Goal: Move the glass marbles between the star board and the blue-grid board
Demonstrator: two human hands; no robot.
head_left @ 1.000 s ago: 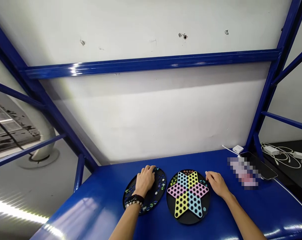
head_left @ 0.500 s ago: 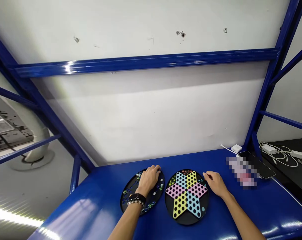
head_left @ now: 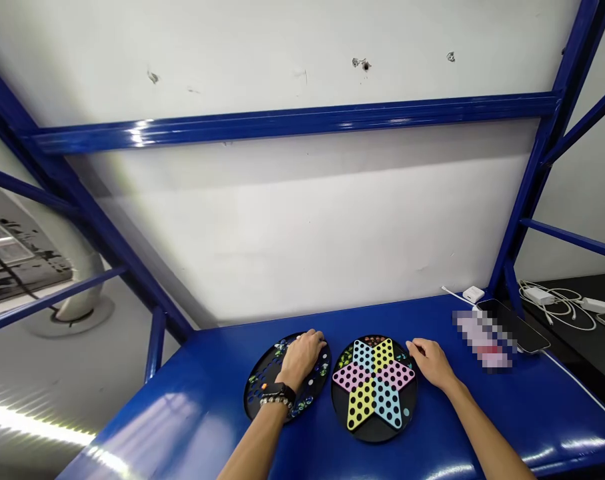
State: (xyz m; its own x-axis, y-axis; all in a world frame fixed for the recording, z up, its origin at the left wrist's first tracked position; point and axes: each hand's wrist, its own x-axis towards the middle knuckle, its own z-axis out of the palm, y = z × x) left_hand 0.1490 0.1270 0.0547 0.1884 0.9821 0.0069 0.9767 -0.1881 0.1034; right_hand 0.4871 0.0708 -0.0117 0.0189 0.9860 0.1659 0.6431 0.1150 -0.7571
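Observation:
A round black board (head_left: pixel 255 401) with holes and colourful marbles around its rim lies on the left. My left hand (head_left: pixel 302 357), with a dark watch and a beaded bracelet on the wrist, rests over its upper right part. Its fingers are bent together at the far rim; whatever they pinch is hidden. To the right lies a Chinese checkers board (head_left: pixel 373 383), a star of yellow, blue and pink points on a round black base with marbles in its outer compartments. My right hand (head_left: pixel 431 362) is curled closed at its right edge, the inside of the fist out of sight.
Both boards lie on a blue table (head_left: pixel 207 387) against a white wall, framed by blue metal bars. At the back right are a phone (head_left: pixel 515 327), a white charger (head_left: pixel 473 294) and a blurred pinkish item (head_left: pixel 485 340). Tangled white cables (head_left: pixel 565 303) lie on a black surface beyond.
The left hand has shifted very slightly right over the black board, its wrist turned a little. The right hand stays in place, and the camera view has moved slightly.

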